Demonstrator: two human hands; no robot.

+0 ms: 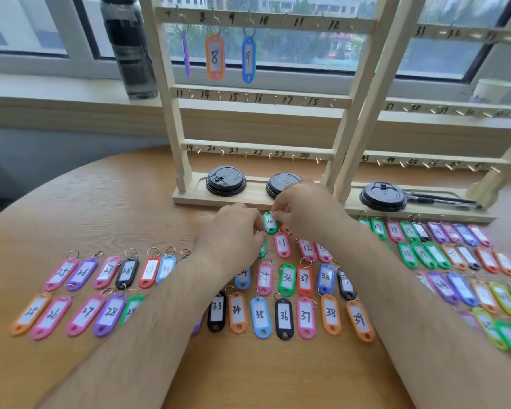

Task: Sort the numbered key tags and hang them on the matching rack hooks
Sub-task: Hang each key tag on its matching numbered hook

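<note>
Plastic key tags fill the near part of the wood table (106,202), laid flat in rows w/ rings pointing far. Nearest row reads 25, 26, 27, 28 at left, then 33 thru 39 toward centre; the row behind repeats 25, 26, 28 and 36, 37, 38 (so each no. seems to come as a pair). Right-side tags are too blurred to read beyond 17, 18, 19.

Just past those rows both hands meet over the green tag 10 (270,222). Left hand (233,231) is curled, fingertips pinched at the tag's lower edge; right hand (304,211) is curled too, thumb and forefinger nipping its ring end. Tag looks tilted up off the table, held between the two. Pink tag 11 (282,245) and pink tag 12 (306,247) lie just nearer, untouched.

Farther back stands the left rack (260,146), rails marked 19–24, then 13–18, then up to 12 at top. Only orange tag 8 (214,57), blue tag 9 (248,59) and one edge-on tag left of them hang there; hook 10 (285,17) is bare. Right rack (443,110) (31, 37, 38, 43 legible) shows nothing hung.

Judgement: early stage, 10 is next up, dozens left.
</note>
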